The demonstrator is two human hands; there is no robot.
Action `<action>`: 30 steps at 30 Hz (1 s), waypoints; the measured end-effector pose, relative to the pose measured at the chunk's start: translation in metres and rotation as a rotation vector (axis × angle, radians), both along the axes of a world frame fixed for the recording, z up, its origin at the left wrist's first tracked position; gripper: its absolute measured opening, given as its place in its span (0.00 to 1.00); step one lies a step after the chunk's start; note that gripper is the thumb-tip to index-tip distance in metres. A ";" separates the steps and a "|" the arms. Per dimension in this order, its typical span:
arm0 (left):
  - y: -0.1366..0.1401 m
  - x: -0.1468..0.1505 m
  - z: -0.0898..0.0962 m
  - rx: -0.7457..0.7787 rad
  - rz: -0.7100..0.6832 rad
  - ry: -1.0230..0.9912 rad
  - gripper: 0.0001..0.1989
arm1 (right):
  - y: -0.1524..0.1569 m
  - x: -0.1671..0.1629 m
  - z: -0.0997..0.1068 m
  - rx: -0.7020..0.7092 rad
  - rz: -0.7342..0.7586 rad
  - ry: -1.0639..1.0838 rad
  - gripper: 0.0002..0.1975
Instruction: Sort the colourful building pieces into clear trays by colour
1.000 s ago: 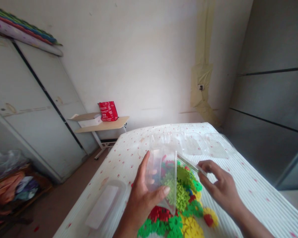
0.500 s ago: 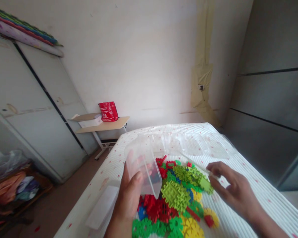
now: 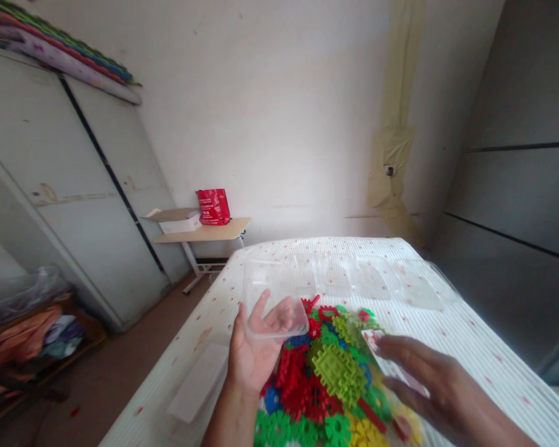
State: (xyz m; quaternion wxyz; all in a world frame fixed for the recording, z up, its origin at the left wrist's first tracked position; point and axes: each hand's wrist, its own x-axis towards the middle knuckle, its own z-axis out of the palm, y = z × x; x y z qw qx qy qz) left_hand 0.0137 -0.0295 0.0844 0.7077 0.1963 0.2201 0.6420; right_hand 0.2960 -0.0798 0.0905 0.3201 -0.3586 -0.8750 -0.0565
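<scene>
My left hand (image 3: 256, 357) supports a clear plastic box (image 3: 274, 276). Its palm faces up, and the curled fingers show through the clear wall. At the right, my right hand (image 3: 433, 385) grips a clear flat lid (image 3: 391, 363) with a white and reddish printed label, tilted over the pile. Between and below both hands lie interlocking plastic building pieces: a lime green block (image 3: 339, 371), red pieces (image 3: 298, 385), green flower-shaped discs (image 3: 279, 428) and yellow ones (image 3: 366, 433). The lid blurs some pieces beneath it.
Clear compartment trays (image 3: 377, 276) lie across the far part of the striped bed cover (image 3: 317, 245). A whitish box (image 3: 200, 382) rests left of my left forearm. Beyond the bed, a small table (image 3: 209, 233) holds a red bag (image 3: 213, 207). Grey cabinets (image 3: 517, 186) stand right.
The clear box has turned in my left hand, and the palm has opened upward beneath it. My right hand has tilted the lid from edge-on to face-on, bringing its label into view.
</scene>
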 end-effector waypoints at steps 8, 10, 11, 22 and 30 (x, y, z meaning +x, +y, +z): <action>-0.006 -0.003 -0.003 -0.029 -0.008 -0.074 0.29 | 0.039 -0.119 0.045 0.212 0.247 -0.113 0.08; -0.005 -0.008 -0.005 -0.047 0.035 -0.078 0.28 | 0.046 -0.139 0.048 0.220 0.282 -0.201 0.08; -0.003 -0.011 -0.007 -0.048 0.080 -0.073 0.28 | 0.052 -0.147 0.050 0.217 0.294 -0.242 0.09; 0.016 -0.023 -0.054 0.029 0.788 0.409 0.20 | 0.207 -0.213 0.044 -0.055 -0.139 -0.516 0.11; 0.017 -0.024 -0.058 0.011 0.812 0.442 0.19 | 0.225 -0.227 -0.016 -0.155 -0.194 -0.656 0.15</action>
